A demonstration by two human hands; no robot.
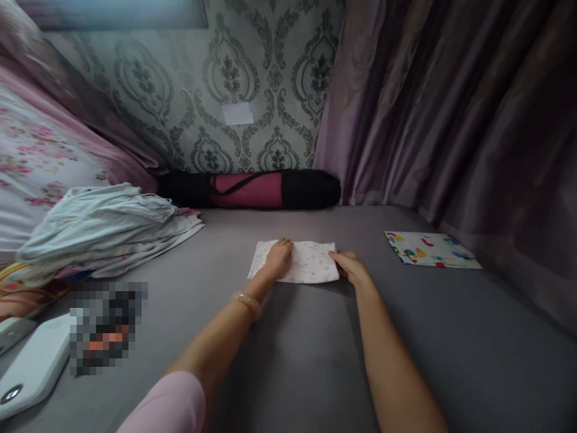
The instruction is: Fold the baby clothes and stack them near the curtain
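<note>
A white cloth (pixel 313 263) with a small faint print lies folded into a rectangle on the grey surface in front of me. My left hand (pixel 279 258), with a bangle at its wrist, rests flat on the cloth's left half. At the cloth's right edge, my right hand (pixel 350 265) pinches the border, thumb on top and the other fingers at the side or underneath. Farther right lies another folded cloth (pixel 433 249), white with colourful shapes, apart from both hands.
A pile of light fabrics (pixel 103 222) sits at the left. Along the patterned wall lies a black and maroon roll bag (pixel 252 190). A white device (pixel 38 361) lies at the near left beside a blurred-out item. Purple curtains (pixel 387 108) hang at the right.
</note>
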